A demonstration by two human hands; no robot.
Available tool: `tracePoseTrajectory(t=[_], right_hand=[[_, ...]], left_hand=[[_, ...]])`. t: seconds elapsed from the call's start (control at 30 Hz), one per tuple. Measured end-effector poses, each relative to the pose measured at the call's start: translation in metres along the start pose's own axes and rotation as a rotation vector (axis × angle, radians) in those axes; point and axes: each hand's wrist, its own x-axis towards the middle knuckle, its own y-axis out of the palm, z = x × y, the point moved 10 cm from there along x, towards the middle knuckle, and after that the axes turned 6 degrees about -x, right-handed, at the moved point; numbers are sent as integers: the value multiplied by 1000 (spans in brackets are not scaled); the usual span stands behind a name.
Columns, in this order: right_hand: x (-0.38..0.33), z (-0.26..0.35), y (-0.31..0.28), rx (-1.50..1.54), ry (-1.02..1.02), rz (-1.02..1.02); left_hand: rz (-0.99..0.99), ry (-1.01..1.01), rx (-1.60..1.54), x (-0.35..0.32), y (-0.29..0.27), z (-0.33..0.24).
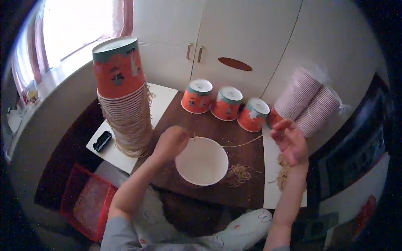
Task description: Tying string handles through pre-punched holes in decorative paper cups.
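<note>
A white-lined paper bucket [202, 163] stands mouth up at the table's near middle. At its upper left rim is my left hand [172, 143], closed, with a short end of twine [194, 136] showing by its fingers. From the bucket's right side a straight length of the same twine runs toward my right hand [289, 141]. That hand is raised over the white board on the right, fingers curled in; the twine fades against the board near its fingertips. A loose heap of twine [238, 175] lies just right of the bucket.
Three orange and green buckets [226, 103] stand upside down at the back. A tall twine-wrapped stack of buckets [125, 113] rises on the left by a black object [102, 141]. Two bagged stacks [298, 94] lean at right; a red basket [90, 205] is lower left.
</note>
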Motion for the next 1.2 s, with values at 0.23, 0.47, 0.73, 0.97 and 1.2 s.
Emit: tracePoseTrajectory(t=[0.23,0.47,0.73,0.97,1.2], right_hand=[[-19,-38,48,306,14,-38],[-21,-65,100,413,132,73],[-18,-75,108,363,139,93],[-19,-72,103,-1309,-118,97],[-26,-120,142,-776,-161,344]], left_hand=[[473,539,94,-63,44,-109],[374,142,-289,-49,56,-97],[323,145,-408,-50,57,-82],[181,61,-147,-46,31,-69],[185,323,229,-50,35,-93]])
